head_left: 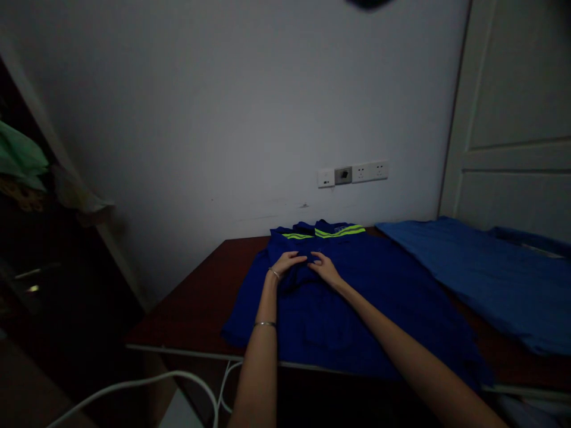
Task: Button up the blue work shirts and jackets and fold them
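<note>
Seeing left hand (286, 263), right hand (327, 271) half-curled at dark-blue jacket (379, 267), frame centre; can't tell if I've hold; slack grip could slip.

A jacket (388, 267) lies across the counter (191, 297), partly over its front edge, with a second garment (491, 279) to its right. Behind rises the wall (214, 119), bearing sockets (369, 171); a door (513, 107) stands at far right.

Left hand (285, 261), right hand (325, 269) on blue striped garment (325, 321), brown table (196, 291), paler cloth (482, 273) alongside
</note>
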Tool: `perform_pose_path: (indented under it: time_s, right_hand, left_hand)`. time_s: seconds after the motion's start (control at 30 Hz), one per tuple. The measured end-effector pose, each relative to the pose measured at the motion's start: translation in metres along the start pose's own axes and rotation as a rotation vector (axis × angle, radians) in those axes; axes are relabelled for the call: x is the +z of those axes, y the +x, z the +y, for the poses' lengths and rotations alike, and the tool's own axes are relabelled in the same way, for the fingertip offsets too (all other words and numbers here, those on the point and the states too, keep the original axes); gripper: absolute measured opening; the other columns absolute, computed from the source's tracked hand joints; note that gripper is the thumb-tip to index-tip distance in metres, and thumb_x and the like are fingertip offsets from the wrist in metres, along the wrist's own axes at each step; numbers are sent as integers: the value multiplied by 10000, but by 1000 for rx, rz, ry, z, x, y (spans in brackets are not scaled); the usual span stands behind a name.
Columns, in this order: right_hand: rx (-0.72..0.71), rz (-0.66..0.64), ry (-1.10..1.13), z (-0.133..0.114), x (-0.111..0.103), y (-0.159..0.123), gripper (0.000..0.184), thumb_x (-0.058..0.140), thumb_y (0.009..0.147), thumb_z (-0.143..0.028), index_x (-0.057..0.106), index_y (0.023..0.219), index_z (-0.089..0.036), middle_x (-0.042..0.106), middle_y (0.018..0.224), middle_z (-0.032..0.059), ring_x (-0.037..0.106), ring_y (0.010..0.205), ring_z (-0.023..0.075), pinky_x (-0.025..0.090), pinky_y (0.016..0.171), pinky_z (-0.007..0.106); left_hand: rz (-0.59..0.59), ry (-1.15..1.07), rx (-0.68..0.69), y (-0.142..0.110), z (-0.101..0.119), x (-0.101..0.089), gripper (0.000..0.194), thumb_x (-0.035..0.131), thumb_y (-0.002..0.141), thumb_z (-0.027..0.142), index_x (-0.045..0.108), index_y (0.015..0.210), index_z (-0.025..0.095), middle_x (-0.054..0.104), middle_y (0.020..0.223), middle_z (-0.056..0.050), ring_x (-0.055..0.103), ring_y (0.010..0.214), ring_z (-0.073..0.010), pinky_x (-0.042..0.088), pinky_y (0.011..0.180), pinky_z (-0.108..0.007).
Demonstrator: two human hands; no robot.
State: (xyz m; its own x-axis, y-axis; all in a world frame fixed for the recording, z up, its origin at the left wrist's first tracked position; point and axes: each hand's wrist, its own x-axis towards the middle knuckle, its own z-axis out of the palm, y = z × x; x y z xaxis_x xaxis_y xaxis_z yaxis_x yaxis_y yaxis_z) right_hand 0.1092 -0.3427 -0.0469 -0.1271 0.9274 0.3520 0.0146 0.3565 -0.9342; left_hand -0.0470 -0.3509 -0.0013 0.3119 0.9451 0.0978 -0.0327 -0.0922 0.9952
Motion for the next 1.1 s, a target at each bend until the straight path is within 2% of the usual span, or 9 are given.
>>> perform_pose_path:
  time_s: [0.07, 0.2, 0.27, 0.37, 0.5, 0.67, 0.9, 1.1]
  right_hand:
    - [-10, 5, -28, -1, 0, -2, 485, 597, 621, -246, 495, 1090, -172, 584, 649, -26, 556, 538, 117, 444, 508, 231]
    - [-143, 6, -135, -10, 0, -12, 550, 576, 662, -268, 444, 1189, -187, 571, 703, -30, 505, 510, 87, 421, 500, 214]
    - [-251, -4, -240, -16, 0, -18, 522, 551, 701, -266, 456, 1211, -206, 593, 772, -7, 528, 574, 97, 444, 570, 233]
    - [-415, -60, -433, -25, -1, -27, 422, 511, 763, -272, 516, 1185, -253, 620, 945, 28, 569, 801, 145, 449, 756, 294]
    - [-492, -130, -581, -31, -2, -34, 390, 488, 807, -300, 513, 1196, -281, 583, 1127, 36, 520, 1030, 188, 387, 908, 359]
    - [-504, -112, -737, -32, -6, -37, 406, 487, 816, -320, 489, 1220, -292, 603, 1071, 46, 554, 969, 185, 439, 842, 339]
    - [-568, -106, -825, -33, -8, -38, 386, 481, 826, -312, 500, 1207, -261, 607, 1068, 54, 550, 979, 191, 447, 828, 329]
    - [-587, -106, -813, -36, -8, -41, 310, 488, 824, -309, 560, 1121, -256, 624, 1032, 39, 555, 943, 181, 451, 808, 319]
  left_hand:
    - [-5, -10, -14, -2, -4, -6, 361, 778, 488, 307, 682, 764, 94, 670, 717, -60, 583, 649, -131, 437, 696, -258]
    - [155, 46, -42, -2, -8, -19, 296, 756, 505, 348, 689, 674, 114, 673, 677, -45, 585, 662, -140, 441, 703, -259]
    - [207, 85, -53, -4, -7, -21, 259, 753, 511, 332, 692, 653, 123, 678, 677, -45, 593, 707, -156, 442, 726, -261]
    - [250, 108, -53, -8, -4, -18, 226, 740, 541, 311, 699, 666, 128, 683, 690, -47, 599, 765, -173, 440, 767, -275]
    - [235, 136, -57, -15, -2, -10, 205, 719, 574, 300, 702, 684, 128, 683, 697, -49, 598, 780, -178, 438, 781, -292]
    - [204, 125, -57, -23, -1, -6, 216, 727, 566, 310, 698, 667, 121, 682, 693, -49, 595, 728, -163, 442, 734, -269]
    - [168, -15, -139, -31, -1, -5, 371, 673, 607, 467, 677, 640, 98, 655, 592, -47, 565, 550, -129, 441, 600, -252]
    - [138, -44, -138, -29, -4, -9, 314, 733, 551, 393, 676, 640, 97, 654, 586, -33, 552, 525, -111, 440, 603, -244]
